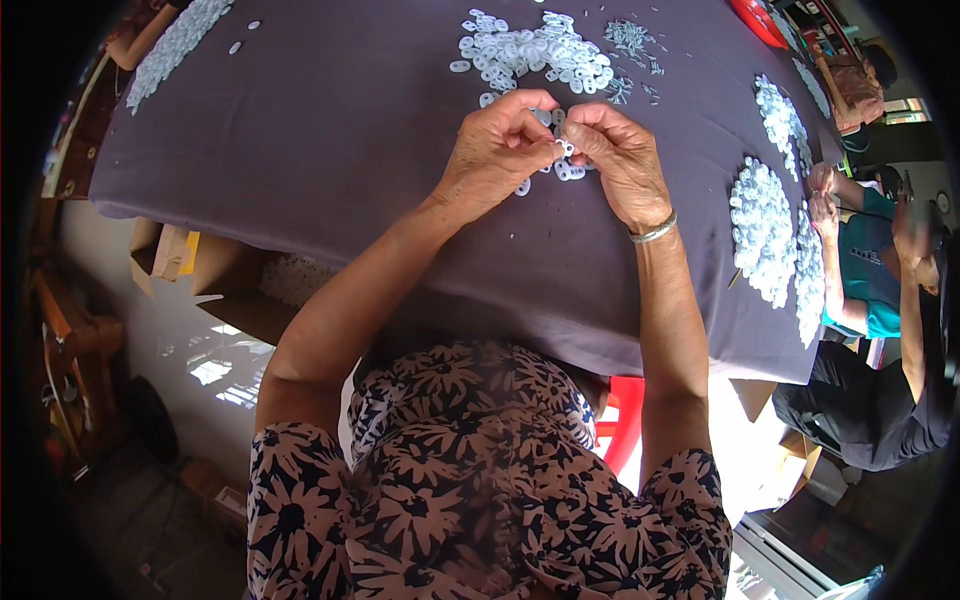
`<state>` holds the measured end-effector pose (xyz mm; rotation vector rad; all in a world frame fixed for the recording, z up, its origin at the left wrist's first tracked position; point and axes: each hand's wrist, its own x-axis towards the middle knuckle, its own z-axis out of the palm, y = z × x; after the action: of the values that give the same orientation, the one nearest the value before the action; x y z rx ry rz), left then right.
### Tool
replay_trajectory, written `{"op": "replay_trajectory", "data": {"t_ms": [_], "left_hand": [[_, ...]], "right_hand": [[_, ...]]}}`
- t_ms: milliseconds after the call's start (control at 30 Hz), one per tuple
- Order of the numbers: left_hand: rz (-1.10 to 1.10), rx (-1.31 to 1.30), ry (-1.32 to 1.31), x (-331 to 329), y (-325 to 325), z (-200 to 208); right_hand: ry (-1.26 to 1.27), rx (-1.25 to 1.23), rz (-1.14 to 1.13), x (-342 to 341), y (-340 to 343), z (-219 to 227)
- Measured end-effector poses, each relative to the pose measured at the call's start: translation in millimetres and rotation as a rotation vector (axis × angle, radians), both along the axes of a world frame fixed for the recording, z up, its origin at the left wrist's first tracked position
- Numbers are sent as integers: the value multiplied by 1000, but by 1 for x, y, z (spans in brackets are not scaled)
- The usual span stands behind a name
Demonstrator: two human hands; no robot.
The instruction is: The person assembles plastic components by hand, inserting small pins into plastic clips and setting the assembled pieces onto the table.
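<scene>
My left hand (497, 150) and my right hand (622, 162) meet above the dark tablecloth, thumbs and fingers pinched together. Between their fingertips is a small white plastic piece (565, 149) with holes in it. Both hands appear to grip it, though fingers cover part of it. Beneath and beside the fingertips lie several loose white oval pieces (570, 172). Just beyond my hands spreads a heap of similar white oval plastic pieces with holes (520, 50). Small grey metal pins or screws (628, 38) are scattered to the right of that heap; their exact kind is too small to tell.
Larger heaps of white pieces (762, 230) lie along the table's right side, near a co-worker in a teal shirt (860, 260). Another heap (180, 45) is at the far left by another person's arm. A red bowl (760, 22) stands far right. Cardboard boxes (225, 285) sit below the table.
</scene>
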<state>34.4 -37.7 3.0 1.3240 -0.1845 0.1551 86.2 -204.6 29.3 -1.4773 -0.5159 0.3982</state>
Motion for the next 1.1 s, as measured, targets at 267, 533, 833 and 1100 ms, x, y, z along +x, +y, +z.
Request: {"op": "replay_trajectory", "data": {"t_ms": [267,533,833,1100], "left_hand": [[-9,31,-2,-2,0,0],[-32,31,11,-2,0,2],[-31,69,18,-3,0,5],[-40,76,32,-4,1,6]], "right_hand": [[64,-13,51,1,-4,1],[82,-88,116,2,-5,5],[-12,-123,124,2,-6,6],[-109,-214,144,2,-7,10]]}}
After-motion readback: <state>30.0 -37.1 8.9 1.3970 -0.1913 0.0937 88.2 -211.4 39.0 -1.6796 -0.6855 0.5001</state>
